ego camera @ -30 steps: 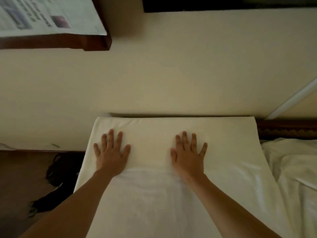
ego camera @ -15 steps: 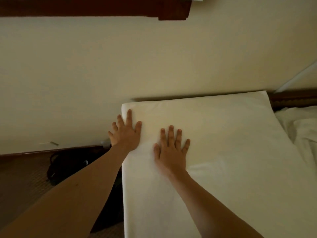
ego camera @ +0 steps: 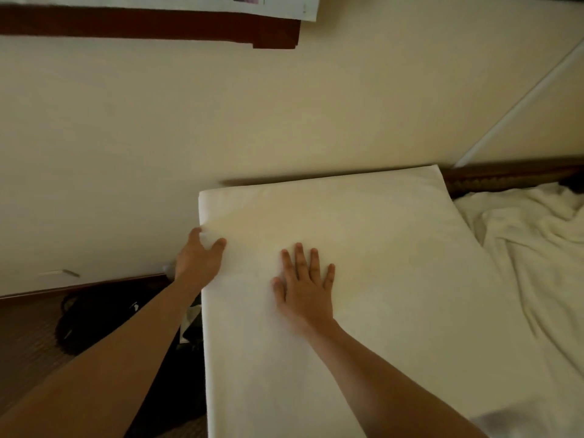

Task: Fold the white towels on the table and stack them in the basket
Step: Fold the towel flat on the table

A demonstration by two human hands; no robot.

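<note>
- Looking down through the head camera, a white towel [ego camera: 363,279] lies spread flat over a raised surface whose nature I cannot tell, filling the middle of the view from about 12 o'clock down to 6 o'clock; its far edge sits against a cream wall [ego camera: 221,121].
- Right hand [ego camera: 305,286]: flat on the towel near the centre, palm down, fingers straight and slightly spread, pointing toward 12 o'clock.
- Left hand [ego camera: 199,257]: at the towel's left edge, around 9 o'clock from the right hand; thumb and fingers curl round the cloth edge and pinch it, puckering the cloth slightly there.
- Crumpled white fabric [ego camera: 537,248] lies at 3 o'clock, just beside the flat towel; I cannot tell what kind of cloth it is.
- A dark bag-like object [ego camera: 94,324] sits low at 8 o'clock, on a brown floor, partly behind the left forearm.
- At 11 o'clock, a dark wooden ledge [ego camera: 151,26] carries a printed sheet [ego camera: 252,4].
</note>
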